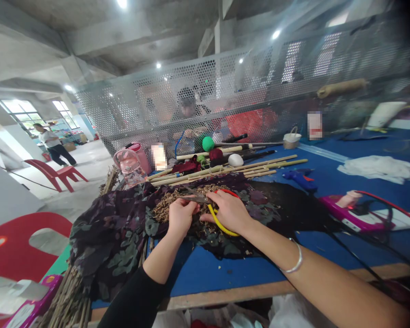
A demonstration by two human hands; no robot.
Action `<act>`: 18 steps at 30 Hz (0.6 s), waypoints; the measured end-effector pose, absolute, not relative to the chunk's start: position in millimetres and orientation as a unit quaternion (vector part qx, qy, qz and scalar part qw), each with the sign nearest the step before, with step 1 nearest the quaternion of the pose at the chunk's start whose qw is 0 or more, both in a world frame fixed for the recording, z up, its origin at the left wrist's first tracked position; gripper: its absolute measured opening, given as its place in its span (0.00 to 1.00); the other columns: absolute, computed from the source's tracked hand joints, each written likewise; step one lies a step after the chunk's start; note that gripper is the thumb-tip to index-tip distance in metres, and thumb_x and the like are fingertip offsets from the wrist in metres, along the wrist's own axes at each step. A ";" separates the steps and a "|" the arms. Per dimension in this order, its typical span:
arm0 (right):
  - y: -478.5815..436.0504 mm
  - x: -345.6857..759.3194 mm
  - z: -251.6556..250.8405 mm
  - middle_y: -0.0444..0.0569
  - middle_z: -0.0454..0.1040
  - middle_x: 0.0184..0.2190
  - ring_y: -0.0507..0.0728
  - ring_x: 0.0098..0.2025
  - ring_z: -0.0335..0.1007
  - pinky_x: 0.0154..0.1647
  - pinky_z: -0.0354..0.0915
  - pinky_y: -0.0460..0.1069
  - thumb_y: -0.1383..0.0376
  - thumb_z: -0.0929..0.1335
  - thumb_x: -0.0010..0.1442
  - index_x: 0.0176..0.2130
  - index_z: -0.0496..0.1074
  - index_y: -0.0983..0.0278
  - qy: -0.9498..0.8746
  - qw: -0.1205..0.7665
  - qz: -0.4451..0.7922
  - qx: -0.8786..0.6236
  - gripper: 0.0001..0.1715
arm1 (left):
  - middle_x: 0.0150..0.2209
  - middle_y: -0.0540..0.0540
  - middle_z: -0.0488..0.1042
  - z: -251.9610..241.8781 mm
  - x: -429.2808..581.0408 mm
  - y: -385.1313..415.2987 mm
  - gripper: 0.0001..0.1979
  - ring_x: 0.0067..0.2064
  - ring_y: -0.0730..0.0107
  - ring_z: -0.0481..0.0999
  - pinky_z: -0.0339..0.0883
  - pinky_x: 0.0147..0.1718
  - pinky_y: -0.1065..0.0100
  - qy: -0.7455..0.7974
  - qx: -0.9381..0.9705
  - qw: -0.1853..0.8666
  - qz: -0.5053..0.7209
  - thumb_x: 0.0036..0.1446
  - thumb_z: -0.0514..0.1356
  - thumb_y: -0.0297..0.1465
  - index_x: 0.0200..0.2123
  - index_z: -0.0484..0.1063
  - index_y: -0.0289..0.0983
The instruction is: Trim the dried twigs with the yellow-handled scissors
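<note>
My right hand (233, 213) grips a pair of scissors (222, 222) with one yellow and one red handle. Their metal blades point left, toward my left hand (181, 217). The fingers of that hand are pinched together close to the blade tips; what they hold is too small to make out. Beneath both hands lies a heap of dried brown plant bits (164, 206), spread on a dark floral cloth (112, 241).
Long bamboo sticks (225, 171) lie behind the heap, beside a green ball (208, 144) and a white ball (235, 160). A blue glue gun (299, 179) and a purple-and-white power strip (353, 214) with cables are at right. A perforated metal screen (133, 109) stands behind.
</note>
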State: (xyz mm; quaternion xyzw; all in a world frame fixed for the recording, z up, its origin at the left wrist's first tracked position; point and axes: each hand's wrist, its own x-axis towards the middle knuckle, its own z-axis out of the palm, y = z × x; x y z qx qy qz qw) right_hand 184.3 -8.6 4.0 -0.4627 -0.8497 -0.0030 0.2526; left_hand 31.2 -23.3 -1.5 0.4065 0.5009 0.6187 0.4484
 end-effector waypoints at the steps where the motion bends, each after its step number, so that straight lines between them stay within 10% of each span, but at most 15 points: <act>1: -8.7 184.3 4.2 0.51 0.69 0.35 0.59 0.40 0.67 0.38 0.61 0.50 0.43 0.65 0.48 0.47 0.66 0.61 -0.850 0.254 -0.003 -0.462 0.34 | 0.20 0.50 0.71 -0.7 31.2 -23.5 0.09 0.21 0.77 0.68 0.63 0.23 0.75 0.501 0.407 0.451 0.616 0.40 0.62 0.29 0.28 0.73 0.31; 18: -8.2 186.9 4.5 0.50 0.73 0.34 0.58 0.38 0.70 0.35 0.60 0.48 0.40 0.63 0.49 0.43 0.67 0.59 -0.852 0.220 0.001 -0.475 0.31 | 0.19 0.50 0.72 -5.2 25.9 -20.3 0.05 0.20 0.78 0.68 0.62 0.22 0.75 0.522 0.421 0.452 0.588 0.41 0.61 0.29 0.20 0.71 0.33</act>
